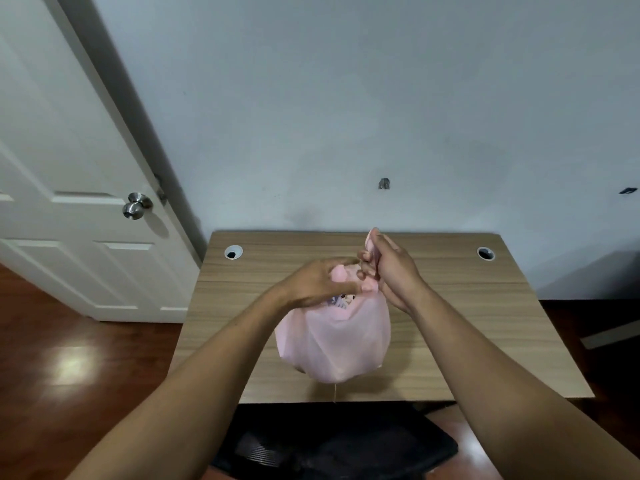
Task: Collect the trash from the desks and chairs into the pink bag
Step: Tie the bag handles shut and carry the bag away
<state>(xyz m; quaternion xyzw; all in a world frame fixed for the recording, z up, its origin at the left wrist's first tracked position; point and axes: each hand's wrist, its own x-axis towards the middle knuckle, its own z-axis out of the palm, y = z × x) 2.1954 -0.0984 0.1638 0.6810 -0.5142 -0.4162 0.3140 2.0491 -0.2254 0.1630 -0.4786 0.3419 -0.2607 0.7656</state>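
Head view: pink bag hung over the worktop directly below both grips, left grip curled round its neck, right grip pinching an upright strip of it.

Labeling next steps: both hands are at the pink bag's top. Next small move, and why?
Probably bring the handle pinched in the right hand across to the left hand and knot the pink bag shut. It bulges with contents, both hands grip its top, and the visible desk shows no loose trash.
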